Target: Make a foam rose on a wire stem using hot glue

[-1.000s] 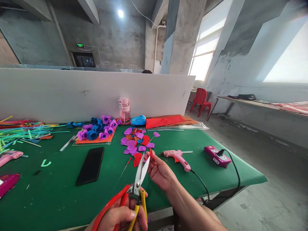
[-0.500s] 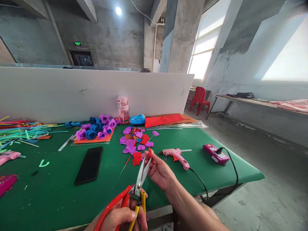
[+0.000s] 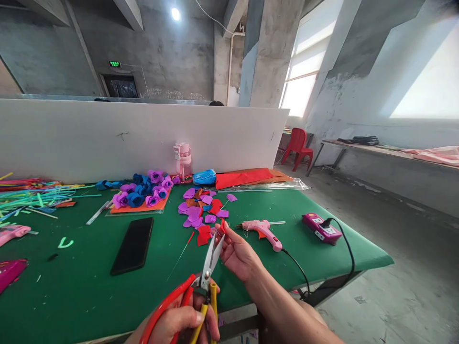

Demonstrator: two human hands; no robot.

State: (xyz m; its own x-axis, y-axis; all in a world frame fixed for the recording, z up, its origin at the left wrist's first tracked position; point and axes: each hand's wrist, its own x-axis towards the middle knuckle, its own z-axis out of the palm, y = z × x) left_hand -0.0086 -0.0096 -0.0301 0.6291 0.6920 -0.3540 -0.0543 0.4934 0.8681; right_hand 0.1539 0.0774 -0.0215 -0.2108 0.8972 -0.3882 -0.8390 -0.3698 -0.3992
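My left hand (image 3: 179, 321) is closed round a pair of scissors (image 3: 207, 273) with red handles. In the same hand is a second tool with yellow handles (image 3: 201, 321); its head is mostly hidden, so I cannot tell its kind. The scissor blades point away from me, parted in a narrow V, with their tips by my right fingertips. My right hand (image 3: 239, 253) pinches a small red petal-like piece (image 3: 223, 226) between thumb and fingers. Just beyond lie loose purple petals (image 3: 194, 214) and red pieces (image 3: 203, 235), with a red-tipped thin stick (image 3: 186, 246) to the left.
A pink glue gun (image 3: 263, 229) lies right of my hand, its cord trailing off the edge near a purple power strip (image 3: 322, 228). Leftward are a black phone (image 3: 132, 246) and purple and blue flowers (image 3: 143, 188). A pink bottle (image 3: 183, 160) stands by the white partition (image 3: 143, 138).
Both hands hold almost the same pose, with the scissor tips still at the red piece. The view has shifted very slightly.
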